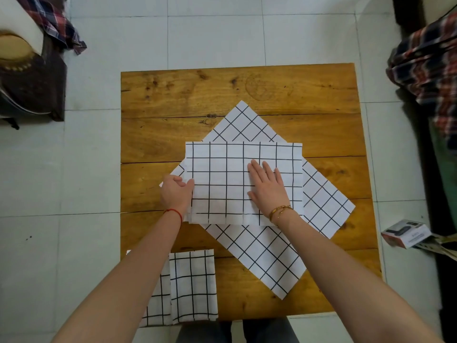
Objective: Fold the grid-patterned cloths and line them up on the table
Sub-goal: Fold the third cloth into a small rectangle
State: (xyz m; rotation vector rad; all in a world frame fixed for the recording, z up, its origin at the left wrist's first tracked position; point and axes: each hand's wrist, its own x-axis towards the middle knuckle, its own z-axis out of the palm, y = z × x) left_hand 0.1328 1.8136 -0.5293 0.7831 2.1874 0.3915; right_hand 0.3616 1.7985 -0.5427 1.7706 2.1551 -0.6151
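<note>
A half-folded white cloth with a black grid lies squarely in the middle of the wooden table. Under it, turned diagonally, lies a larger flat grid cloth. My left hand pinches the top cloth's left edge, thumb on top. My right hand lies flat with straight fingers on the cloth's right half. Two folded grid cloths lie side by side at the table's near left corner, partly behind my left forearm.
A small printed box lies on the tiled floor to the right of the table. Plaid fabric hangs at the right edge, more plaid cloth at the top left beside dark furniture.
</note>
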